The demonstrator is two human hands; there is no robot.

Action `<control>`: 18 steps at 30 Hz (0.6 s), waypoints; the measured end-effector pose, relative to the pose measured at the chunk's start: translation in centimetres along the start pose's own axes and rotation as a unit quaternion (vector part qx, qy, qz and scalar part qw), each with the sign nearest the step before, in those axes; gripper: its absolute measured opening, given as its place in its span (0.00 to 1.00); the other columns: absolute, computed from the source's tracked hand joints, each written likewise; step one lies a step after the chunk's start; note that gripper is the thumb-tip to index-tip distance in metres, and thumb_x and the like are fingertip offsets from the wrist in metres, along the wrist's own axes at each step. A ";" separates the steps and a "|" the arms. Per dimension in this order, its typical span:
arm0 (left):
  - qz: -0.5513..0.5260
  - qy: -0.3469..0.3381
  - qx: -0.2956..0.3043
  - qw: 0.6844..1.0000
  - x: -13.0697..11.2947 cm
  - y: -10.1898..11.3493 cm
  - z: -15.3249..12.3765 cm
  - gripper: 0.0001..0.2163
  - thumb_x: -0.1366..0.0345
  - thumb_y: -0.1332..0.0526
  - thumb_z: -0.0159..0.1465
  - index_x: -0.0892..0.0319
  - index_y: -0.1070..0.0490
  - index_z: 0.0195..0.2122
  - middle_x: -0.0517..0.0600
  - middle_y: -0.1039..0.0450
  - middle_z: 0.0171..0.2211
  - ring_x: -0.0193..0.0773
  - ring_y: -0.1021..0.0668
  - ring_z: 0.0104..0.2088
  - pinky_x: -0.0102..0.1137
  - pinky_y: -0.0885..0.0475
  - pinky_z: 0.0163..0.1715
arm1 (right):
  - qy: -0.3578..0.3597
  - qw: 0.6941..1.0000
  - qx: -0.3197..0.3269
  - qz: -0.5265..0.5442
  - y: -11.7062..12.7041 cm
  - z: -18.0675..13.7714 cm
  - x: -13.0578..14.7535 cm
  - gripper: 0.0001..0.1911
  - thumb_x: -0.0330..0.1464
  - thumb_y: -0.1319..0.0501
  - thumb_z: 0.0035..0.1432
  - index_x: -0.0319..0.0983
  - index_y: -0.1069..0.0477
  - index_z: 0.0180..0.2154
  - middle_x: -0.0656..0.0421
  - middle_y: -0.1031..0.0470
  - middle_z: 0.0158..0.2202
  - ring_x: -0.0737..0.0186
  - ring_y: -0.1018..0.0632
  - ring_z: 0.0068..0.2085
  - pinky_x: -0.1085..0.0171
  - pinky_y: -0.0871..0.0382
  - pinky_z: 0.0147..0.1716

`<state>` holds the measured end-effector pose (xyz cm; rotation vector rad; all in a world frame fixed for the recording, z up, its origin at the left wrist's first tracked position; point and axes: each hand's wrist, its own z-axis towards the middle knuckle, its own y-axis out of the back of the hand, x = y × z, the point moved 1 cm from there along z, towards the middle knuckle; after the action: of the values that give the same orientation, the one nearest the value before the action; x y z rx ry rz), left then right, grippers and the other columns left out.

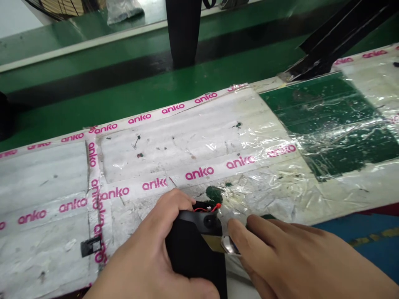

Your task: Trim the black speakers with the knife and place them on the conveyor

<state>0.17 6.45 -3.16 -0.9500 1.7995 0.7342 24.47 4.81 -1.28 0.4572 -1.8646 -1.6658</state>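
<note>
My left hand [146,257] wraps around a black plastic housing [195,253] at the bottom centre, fingers curled over its top and thumb along its lower side. A red wire [208,208] sticks out of the housing's upper end. My right hand [296,259] comes in from the right, its fingertips pinched on a small shiny metal part [230,246] pressed against the housing's right side, next to a tan patch [212,241].
The bench [193,137] is covered in worn white sheeting, clear film and pink "anko" tape. A small black clip [90,246] lies at the left. A green mat patch [330,124] shows at the right. A black post [183,31] stands beyond the bench.
</note>
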 end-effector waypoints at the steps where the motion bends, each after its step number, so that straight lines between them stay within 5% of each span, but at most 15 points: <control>1: 0.002 -0.005 0.002 1.000 0.0 0.0 0.0 0.33 0.53 0.18 0.47 0.45 0.31 0.51 0.48 0.33 0.53 0.52 0.26 0.51 0.40 0.26 0.49 | 0.002 1.000 0.006 0.001 -0.1 0.2 -0.1 0.28 0.22 0.42 0.41 0.44 0.35 0.47 0.65 0.27 0.26 0.58 0.24 0.19 0.59 0.44 0.18; 8: 0.007 -0.045 0.017 0.999 -0.1 0.1 0.4 0.33 0.57 0.18 0.48 0.42 0.31 0.52 0.46 0.34 0.53 0.52 0.27 0.54 0.42 0.30 0.54 | 0.004 0.996 0.065 0.068 -0.1 0.8 -0.6 0.25 0.18 0.41 0.41 0.45 0.36 0.41 0.64 0.27 0.26 0.54 0.23 0.20 0.59 0.49 0.20; 13: -0.001 -0.038 0.022 0.999 -0.2 0.0 0.5 0.31 0.61 0.18 0.46 0.45 0.31 0.49 0.46 0.35 0.51 0.51 0.28 0.52 0.40 0.30 0.53 | -0.014 0.994 0.032 0.104 -1.0 0.3 -1.0 0.18 0.20 0.44 0.54 0.46 0.40 0.41 0.65 0.28 0.26 0.56 0.24 0.20 0.58 0.54 0.21; 15: 0.009 -0.024 0.014 1.000 -0.4 -0.2 0.5 0.31 0.64 0.19 0.45 0.46 0.31 0.48 0.45 0.34 0.49 0.48 0.28 0.49 0.39 0.30 0.49 | -0.011 0.992 0.065 0.111 -0.8 0.3 -1.0 0.15 0.20 0.45 0.58 0.46 0.40 0.41 0.65 0.28 0.25 0.56 0.24 0.19 0.58 0.54 0.20; 18: 0.029 0.002 0.007 1.000 -0.9 -0.5 0.5 0.27 0.66 0.22 0.46 0.48 0.32 0.45 0.44 0.34 0.42 0.41 0.30 0.39 0.33 0.33 0.37 | -0.008 0.991 0.110 0.078 0.2 0.1 -0.7 0.21 0.18 0.39 0.49 0.45 0.38 0.40 0.64 0.27 0.24 0.55 0.24 0.18 0.60 0.55 0.19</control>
<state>1.05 6.86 -2.59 -0.8945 1.8407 0.7548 24.94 5.31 -1.22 0.3764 -2.0500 -1.3734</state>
